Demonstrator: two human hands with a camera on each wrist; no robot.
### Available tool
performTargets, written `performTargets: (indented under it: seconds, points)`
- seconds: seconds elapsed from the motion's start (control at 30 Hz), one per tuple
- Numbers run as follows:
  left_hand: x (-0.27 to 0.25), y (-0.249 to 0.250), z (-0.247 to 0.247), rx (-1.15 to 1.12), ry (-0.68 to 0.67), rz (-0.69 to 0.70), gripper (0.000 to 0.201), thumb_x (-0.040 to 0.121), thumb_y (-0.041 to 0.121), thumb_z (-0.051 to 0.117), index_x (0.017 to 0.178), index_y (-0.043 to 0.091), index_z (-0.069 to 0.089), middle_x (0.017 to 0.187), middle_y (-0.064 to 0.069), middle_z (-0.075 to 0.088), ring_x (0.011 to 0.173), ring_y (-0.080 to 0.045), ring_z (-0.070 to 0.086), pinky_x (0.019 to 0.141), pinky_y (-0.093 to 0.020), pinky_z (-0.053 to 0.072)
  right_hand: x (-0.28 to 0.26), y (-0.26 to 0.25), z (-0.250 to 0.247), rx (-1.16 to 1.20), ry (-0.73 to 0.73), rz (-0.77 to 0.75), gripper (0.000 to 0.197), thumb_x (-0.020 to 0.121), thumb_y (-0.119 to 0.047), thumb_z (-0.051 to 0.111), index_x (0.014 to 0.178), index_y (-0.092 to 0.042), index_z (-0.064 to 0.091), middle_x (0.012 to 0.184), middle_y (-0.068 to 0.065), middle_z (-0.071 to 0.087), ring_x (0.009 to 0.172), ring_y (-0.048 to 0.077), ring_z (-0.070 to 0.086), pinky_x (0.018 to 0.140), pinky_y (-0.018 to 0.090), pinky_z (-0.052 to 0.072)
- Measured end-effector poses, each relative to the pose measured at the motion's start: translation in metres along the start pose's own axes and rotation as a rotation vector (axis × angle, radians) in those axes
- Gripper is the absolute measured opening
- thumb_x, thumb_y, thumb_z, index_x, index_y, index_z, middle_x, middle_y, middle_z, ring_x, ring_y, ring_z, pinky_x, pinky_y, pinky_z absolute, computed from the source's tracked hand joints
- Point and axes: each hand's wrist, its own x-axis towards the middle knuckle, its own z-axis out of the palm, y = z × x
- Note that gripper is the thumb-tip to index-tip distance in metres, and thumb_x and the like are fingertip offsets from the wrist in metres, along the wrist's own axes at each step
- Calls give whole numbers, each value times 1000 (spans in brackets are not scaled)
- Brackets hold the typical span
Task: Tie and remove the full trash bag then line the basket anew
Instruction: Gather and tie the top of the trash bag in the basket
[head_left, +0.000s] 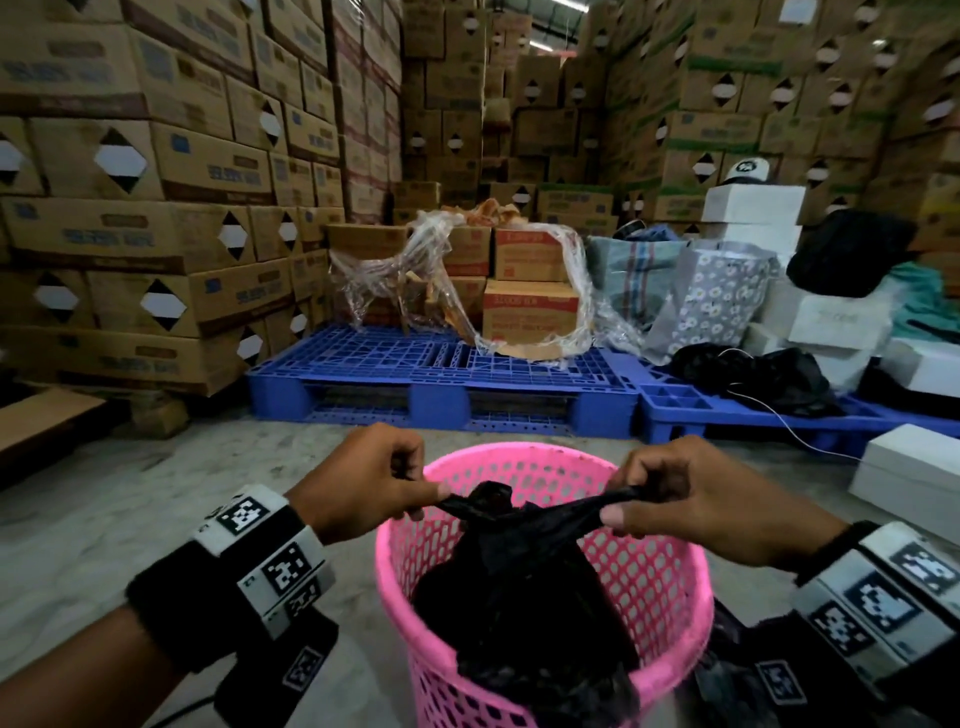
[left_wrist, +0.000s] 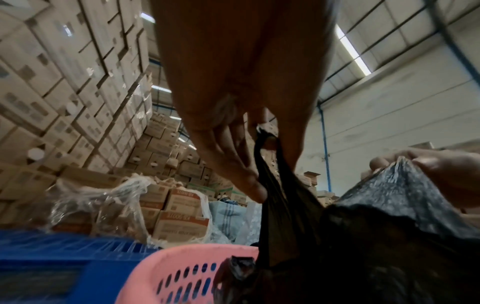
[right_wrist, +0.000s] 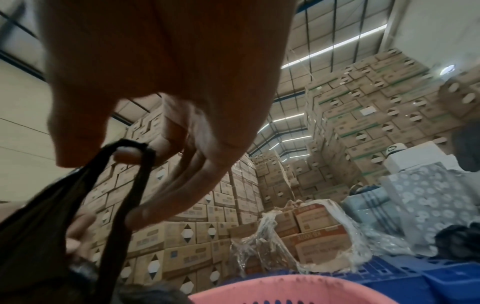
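A black trash bag (head_left: 524, 587) sits inside a pink perforated basket (head_left: 670, 582) on the floor. The left hand (head_left: 363, 480) and right hand (head_left: 691, 499) each have fingers clamped on one bag handle, stretching them apart above a knot.

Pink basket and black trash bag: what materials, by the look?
Pink basket: looks like moulded plastic, matte, walls pierced with regular oval holes. Black trash bag: thin plastic film, slightly glossy; it crinkles and stretches into taut strips where the left hand and right hand pinch it.
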Motion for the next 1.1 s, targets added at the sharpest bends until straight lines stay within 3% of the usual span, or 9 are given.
performTargets:
  seconds: [0.1,0.27,0.33,0.4,0.5,0.6,0.73,0.93,1.1]
  points:
    - [-7,-8,-2,-23,16,-50,30,73,7,74,62,4,47,60,-28,67,53,-25,70,45,-31,51,2,7,0,85,72,30,32,67,-31,76,59,-2,66,63,21,71,58,26,68,56,27,54]
    - [-9,-11,-11,106,-119,-50,12,78,15,71,82,9,60,51,-11,64,39,-8,57,39,-16,40,6,8,-1,224,203,111,25,70,-4,72,62,16,59,63,30,68,55,30,69,52,27,57]
    - [-7,-10,-14,334,-205,-39,16,83,24,65,70,15,67,46,4,57,38,-1,51,41,-9,35,7,6,-2,220,273,112,17,73,4,70,67,17,60,63,29,69,56,32,69,54,32,60]
    - [-4,-6,-12,384,-170,-68,31,86,28,60,56,20,62,46,8,53,39,-2,48,41,-10,32,9,2,1,199,355,87,14,75,10,67,66,17,58,62,29,68,55,33,69,55,36,60]
    - [4,5,6,-89,-32,-192,35,92,20,51,59,14,60,41,8,44,36,-5,40,39,-16,31,14,-11,14,144,405,-13,16,73,14,64,61,10,56,61,32,66,49,27,66,53,38,57]
    - [10,26,33,-481,-20,-179,30,93,17,49,72,0,63,45,5,45,42,-11,41,42,-20,32,20,-26,29,114,347,-115,20,71,10,66,59,-2,56,66,31,64,54,23,60,54,46,51]
    - [9,44,57,-546,-69,-61,30,93,20,48,67,15,62,50,6,48,44,-6,42,42,-15,31,30,-32,32,164,305,-135,17,74,5,69,78,-4,55,73,26,64,62,23,59,60,41,48]
    - [4,40,64,-628,-46,33,40,92,16,48,53,14,54,47,6,48,40,-7,41,43,-12,32,42,-20,32,209,304,-99,17,76,-2,72,84,-2,56,67,2,60,61,15,55,60,26,45]
    - [2,36,64,-565,-12,93,30,86,18,59,60,5,62,45,4,48,41,-10,41,44,-14,33,49,-13,38,199,308,-83,16,77,-5,72,85,-3,57,73,16,63,70,29,62,69,41,48]
